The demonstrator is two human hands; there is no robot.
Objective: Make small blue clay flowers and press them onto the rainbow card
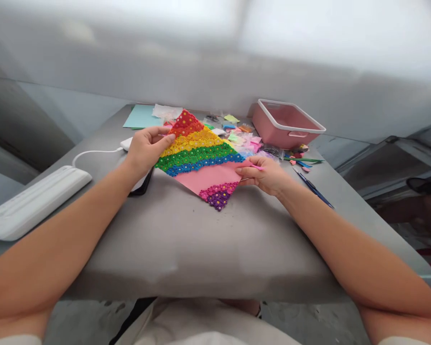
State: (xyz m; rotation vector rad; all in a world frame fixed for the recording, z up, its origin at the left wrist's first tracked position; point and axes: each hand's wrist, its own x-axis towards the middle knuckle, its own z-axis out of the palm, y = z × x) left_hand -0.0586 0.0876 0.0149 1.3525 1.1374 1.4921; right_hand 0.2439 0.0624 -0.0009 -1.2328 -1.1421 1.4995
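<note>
A pink sheet of craft paper point(208, 178) is held up at a slant above the table, one corner pointing toward me. Bands of small flower shapes cover it in red, yellow, green, blue, magenta and purple, with a bare pink strip between the blue and magenta bands. My left hand point(148, 147) pinches its left edge near the red and yellow bands, thumb on top. Gripping the right edge by the bare strip is my right hand point(264, 175). A thin pink piece point(257, 167) shows at its fingers; its kind I cannot make out.
Behind the sheet lie several small bags of coloured pieces point(246, 140). A pink basket point(290, 129) stands at the back right, with a pen point(318, 191) nearer me. Light blue paper point(141, 116), a dark phone-like edge point(142, 188) and a white power strip point(39, 203) are leftward.
</note>
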